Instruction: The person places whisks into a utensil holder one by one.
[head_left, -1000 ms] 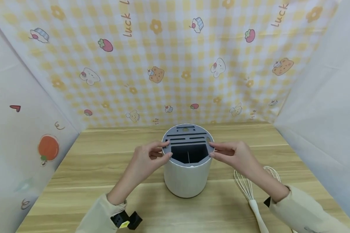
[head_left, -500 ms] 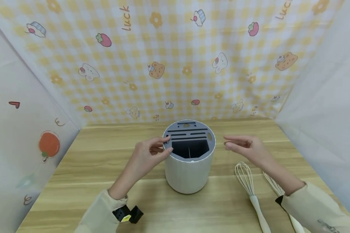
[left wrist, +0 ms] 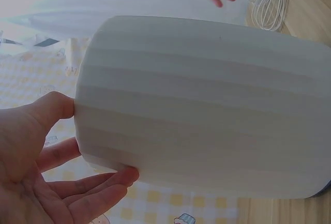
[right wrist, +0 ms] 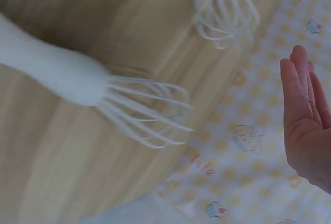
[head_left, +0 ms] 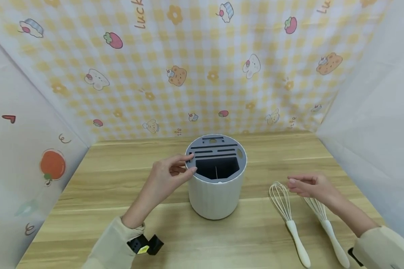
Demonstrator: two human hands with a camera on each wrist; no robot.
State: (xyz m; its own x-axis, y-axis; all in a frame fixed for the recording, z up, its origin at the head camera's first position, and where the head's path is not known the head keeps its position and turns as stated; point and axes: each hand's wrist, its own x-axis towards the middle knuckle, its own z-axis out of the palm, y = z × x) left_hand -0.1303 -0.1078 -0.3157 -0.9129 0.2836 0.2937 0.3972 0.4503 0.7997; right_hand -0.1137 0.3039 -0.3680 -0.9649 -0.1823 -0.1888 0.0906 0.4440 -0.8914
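Note:
A white ribbed utensil holder [head_left: 213,200] with a grey slotted lid [head_left: 219,147] stands upright on the table. My left hand [head_left: 166,177] grips its left rim, thumb and index fingertip on the lid's edge. In the left wrist view the other fingers of that hand [left wrist: 98,193] lie against the holder's ribbed wall [left wrist: 201,110]. Off to the right, my right hand [head_left: 311,185] holds nothing, above the wire end of one whisk [head_left: 328,228]. Beside that one lies another whisk [head_left: 289,216]. The right wrist view shows the hand [right wrist: 307,120] with its fingers extended, apart from both whisks.
The wooden table [head_left: 121,194] runs back to a yellow checked cloth [head_left: 208,56] hanging behind it. White sheets stand along the left [head_left: 17,112] and right [head_left: 383,112] sides. Both whisks have their white handles toward the front edge.
My right hand has let go of the holder's right rim and moved right, over the whisks. My left hand stays at the left rim. The head view has shifted slightly.

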